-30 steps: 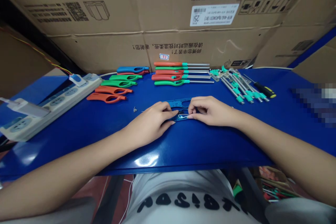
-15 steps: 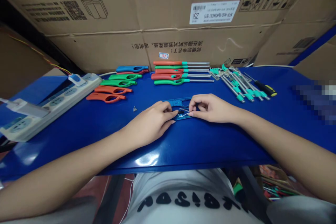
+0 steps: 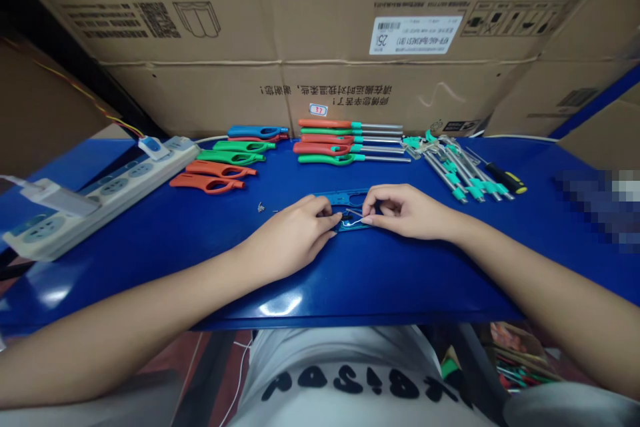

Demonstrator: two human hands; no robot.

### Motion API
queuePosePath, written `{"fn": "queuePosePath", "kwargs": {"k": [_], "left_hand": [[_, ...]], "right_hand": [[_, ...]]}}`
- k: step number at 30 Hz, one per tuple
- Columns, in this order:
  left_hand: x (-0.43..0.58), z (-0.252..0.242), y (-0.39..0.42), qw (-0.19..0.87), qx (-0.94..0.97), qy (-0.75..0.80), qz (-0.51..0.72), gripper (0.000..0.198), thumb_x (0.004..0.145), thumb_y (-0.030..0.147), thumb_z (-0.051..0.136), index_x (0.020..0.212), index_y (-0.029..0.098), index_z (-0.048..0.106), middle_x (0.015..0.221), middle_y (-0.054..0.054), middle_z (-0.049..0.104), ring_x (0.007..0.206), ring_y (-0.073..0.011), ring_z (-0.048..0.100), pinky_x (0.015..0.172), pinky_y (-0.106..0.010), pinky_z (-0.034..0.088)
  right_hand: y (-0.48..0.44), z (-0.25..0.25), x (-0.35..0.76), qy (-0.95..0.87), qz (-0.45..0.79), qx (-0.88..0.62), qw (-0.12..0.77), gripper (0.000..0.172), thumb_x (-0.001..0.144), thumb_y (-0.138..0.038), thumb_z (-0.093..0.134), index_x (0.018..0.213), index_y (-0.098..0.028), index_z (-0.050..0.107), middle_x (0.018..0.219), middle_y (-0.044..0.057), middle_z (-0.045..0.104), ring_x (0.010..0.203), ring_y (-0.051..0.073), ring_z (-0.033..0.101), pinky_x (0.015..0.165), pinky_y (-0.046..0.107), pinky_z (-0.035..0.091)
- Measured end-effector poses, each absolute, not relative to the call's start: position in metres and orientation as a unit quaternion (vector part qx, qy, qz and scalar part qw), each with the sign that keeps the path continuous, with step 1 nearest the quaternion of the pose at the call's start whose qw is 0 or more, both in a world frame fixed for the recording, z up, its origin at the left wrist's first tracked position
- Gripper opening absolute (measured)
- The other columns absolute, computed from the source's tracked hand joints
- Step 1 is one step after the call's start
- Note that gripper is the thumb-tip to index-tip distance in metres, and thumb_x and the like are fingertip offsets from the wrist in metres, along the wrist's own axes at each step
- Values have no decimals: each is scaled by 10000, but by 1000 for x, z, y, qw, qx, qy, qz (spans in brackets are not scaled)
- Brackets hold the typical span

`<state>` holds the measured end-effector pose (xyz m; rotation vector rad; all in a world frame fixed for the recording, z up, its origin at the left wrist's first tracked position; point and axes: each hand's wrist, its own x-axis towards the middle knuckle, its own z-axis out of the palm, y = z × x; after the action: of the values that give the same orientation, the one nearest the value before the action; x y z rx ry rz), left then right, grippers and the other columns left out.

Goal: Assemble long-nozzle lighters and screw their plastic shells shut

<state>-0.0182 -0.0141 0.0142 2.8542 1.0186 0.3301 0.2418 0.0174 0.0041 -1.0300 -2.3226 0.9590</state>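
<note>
My left hand (image 3: 297,235) is closed, its thumb and fingers gripping the near blue lighter handle half (image 3: 345,227) at its left part, by a small black part (image 3: 346,216). My right hand (image 3: 407,212) pinches the end of a thin white wire (image 3: 355,221) over that half's right part. A slim grey rod or tube shows beside the wire. Just behind lies the other blue lighter handle half (image 3: 336,198), partly covered by my fingers. Much of the near half is hidden under both hands.
Blue, green and orange handle shells (image 3: 207,182) lie left, near a power strip (image 3: 120,190). Assembled long lighters (image 3: 327,148) are stacked at the back. Metal tubes with teal parts (image 3: 450,170) and a screwdriver (image 3: 505,177) lie right. Small screws (image 3: 261,207) sit by my left hand.
The whole view has shifted slightly. Both hands keep nearly the same pose at the blue handle half, the white wire still in the right fingers.
</note>
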Motion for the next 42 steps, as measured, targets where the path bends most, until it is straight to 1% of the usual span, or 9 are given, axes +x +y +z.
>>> {"fn": "queuePosePath", "kwargs": {"k": [4, 8, 12, 15, 19, 22, 28, 36, 42], "left_hand": [[-19, 15, -13, 57, 936, 330, 106, 319, 1003, 214, 520, 1277, 134, 662, 1092, -122, 645, 1031, -249, 606, 930, -401, 542], [-19, 16, -14, 70, 936, 325, 114, 349, 1005, 204, 513, 1336, 156, 613, 1158, -112, 656, 1081, -254, 593, 969, -414, 523], [-18, 17, -14, 66, 937, 323, 113, 305, 996, 182, 517, 1288, 155, 602, 1149, -109, 663, 1071, -255, 592, 982, -432, 509], [-18, 16, -13, 63, 938, 321, 117, 289, 993, 183, 520, 1271, 169, 600, 1152, -100, 670, 1071, -251, 601, 994, -426, 500], [-18, 17, -13, 65, 939, 316, 122, 359, 994, 179, 520, 1351, 188, 563, 1230, -93, 676, 1124, -250, 611, 1026, -417, 486], [-19, 17, -14, 70, 939, 311, 129, 409, 986, 160, 529, 1395, 185, 533, 1264, -81, 679, 1129, -238, 610, 1025, -395, 487], [-20, 14, -13, 35, 944, 307, 117, 428, 1010, 189, 477, 1436, 202, 520, 1071, -86, 725, 995, -232, 615, 869, -354, 538], [-19, 13, -15, -14, 947, 303, 108, 407, 1010, 165, 452, 1405, 158, 550, 930, -84, 726, 909, -222, 634, 797, -319, 553], [-18, 15, -15, -26, 946, 304, 113, 349, 993, 161, 494, 1322, 152, 612, 846, -72, 707, 851, -216, 649, 754, -297, 547]], "right_hand": [[17, 5, 242, -821, 366, -377, 223, 215, 886, -379, 667, 871, -166, 643, 722, -32, 536, 538, 70, 373, 517, 226, 325], [17, 5, 244, -802, 402, -388, 211, 227, 915, -401, 638, 919, -176, 609, 664, -57, 490, 510, 67, 358, 498, 220, 307], [17, 4, 244, -787, 433, -381, 218, 220, 924, -396, 631, 952, -185, 573, 741, -43, 522, 535, 63, 388, 517, 213, 333], [16, 6, 243, -789, 439, -368, 224, 211, 913, -368, 647, 963, -183, 558, 758, -45, 510, 530, 52, 364, 501, 204, 314], [14, 9, 242, -795, 431, -369, 214, 188, 905, -326, 652, 965, -180, 549, 715, -64, 487, 497, 43, 316, 471, 205, 272], [15, 9, 243, -801, 422, -369, 209, 176, 898, -308, 651, 958, -180, 547, 671, -79, 449, 490, 47, 314, 470, 208, 273], [15, 8, 244, -810, 410, -365, 205, 151, 892, -288, 645, 952, -187, 552, 650, -85, 428, 486, 52, 321, 475, 209, 276], [14, 9, 243, -826, 387, -362, 192, 138, 875, -281, 659, 933, -187, 577, 592, -96, 388, 493, 68, 317, 494, 213, 294], [14, 9, 244, -832, 376, -363, 185, 210, 889, -371, 670, 883, -190, 564, 576, -96, 361, 503, 74, 332, 499, 210, 306]]}}
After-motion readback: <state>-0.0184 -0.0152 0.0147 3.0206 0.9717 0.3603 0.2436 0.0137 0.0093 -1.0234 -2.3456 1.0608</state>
